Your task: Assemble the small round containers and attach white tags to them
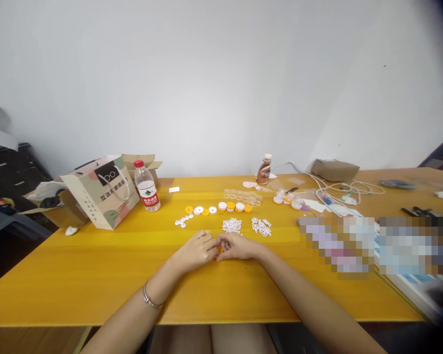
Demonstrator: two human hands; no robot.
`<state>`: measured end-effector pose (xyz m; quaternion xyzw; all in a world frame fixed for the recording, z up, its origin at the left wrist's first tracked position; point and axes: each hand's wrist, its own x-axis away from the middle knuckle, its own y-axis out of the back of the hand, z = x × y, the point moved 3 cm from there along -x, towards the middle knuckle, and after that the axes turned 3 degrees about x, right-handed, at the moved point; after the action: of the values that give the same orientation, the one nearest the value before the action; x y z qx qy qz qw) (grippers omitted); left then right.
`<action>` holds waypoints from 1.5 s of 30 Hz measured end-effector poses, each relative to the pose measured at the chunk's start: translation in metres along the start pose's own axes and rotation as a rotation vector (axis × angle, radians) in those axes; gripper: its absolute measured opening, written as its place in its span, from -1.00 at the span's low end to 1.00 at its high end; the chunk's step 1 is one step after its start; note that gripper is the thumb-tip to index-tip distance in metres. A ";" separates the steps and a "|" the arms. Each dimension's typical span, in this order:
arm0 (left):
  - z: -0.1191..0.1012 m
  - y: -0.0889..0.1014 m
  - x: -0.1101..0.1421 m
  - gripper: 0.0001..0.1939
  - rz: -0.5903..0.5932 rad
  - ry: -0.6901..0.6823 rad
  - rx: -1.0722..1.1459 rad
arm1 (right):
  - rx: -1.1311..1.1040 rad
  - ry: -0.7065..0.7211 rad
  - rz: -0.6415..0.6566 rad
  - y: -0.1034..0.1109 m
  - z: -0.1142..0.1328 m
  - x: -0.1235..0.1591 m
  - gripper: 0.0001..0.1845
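Observation:
My left hand [198, 251] and my right hand [236, 247] meet over the table, fingers closed around a small orange round part [219, 251]. Most of that part is hidden by my fingers. Just beyond the hands lie two piles of small white plastic pieces, a nearer pile [232, 225] and a right pile [261, 226]. Small white round pieces [183, 220] are scattered to the left. Behind them runs a row of white and orange discs, with an orange disc [230, 206] among them. Farther back stand several clear plastic cups [242, 196].
On the left are a paper bag [109, 191], a water bottle [147, 189] and an open cardboard box [55, 206]. A small brown bottle [264, 169] stands at the back. White cables [324, 189] and a brown package [335, 170] lie to the right on the yellow table [96, 280].

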<state>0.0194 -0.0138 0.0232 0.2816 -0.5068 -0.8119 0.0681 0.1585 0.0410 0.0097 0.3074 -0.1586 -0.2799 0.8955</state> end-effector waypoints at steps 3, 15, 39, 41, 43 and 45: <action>0.001 -0.001 0.000 -0.77 -0.011 0.012 0.013 | -0.004 0.010 -0.010 0.000 0.000 0.000 -0.57; -0.001 -0.002 0.000 -0.77 -0.018 0.040 0.035 | 0.001 0.014 -0.015 0.000 -0.002 -0.001 -0.60; 0.066 -0.039 0.032 -0.87 -0.189 0.946 0.631 | 0.062 -0.008 0.008 0.001 0.006 0.004 -0.59; 0.064 -0.039 0.031 -0.87 -0.177 0.943 0.636 | 0.056 -0.010 0.007 0.001 0.006 0.004 -0.59; 0.062 -0.038 0.030 -0.86 -0.168 0.941 0.634 | 0.052 -0.009 0.009 0.001 0.006 0.004 -0.59; 0.061 -0.038 0.028 -0.86 -0.160 0.936 0.629 | 0.052 -0.006 0.011 0.001 0.006 0.004 -0.59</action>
<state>-0.0296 0.0408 -0.0005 0.6556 -0.6172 -0.4131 0.1368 0.1592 0.0366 0.0153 0.3287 -0.1700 -0.2718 0.8883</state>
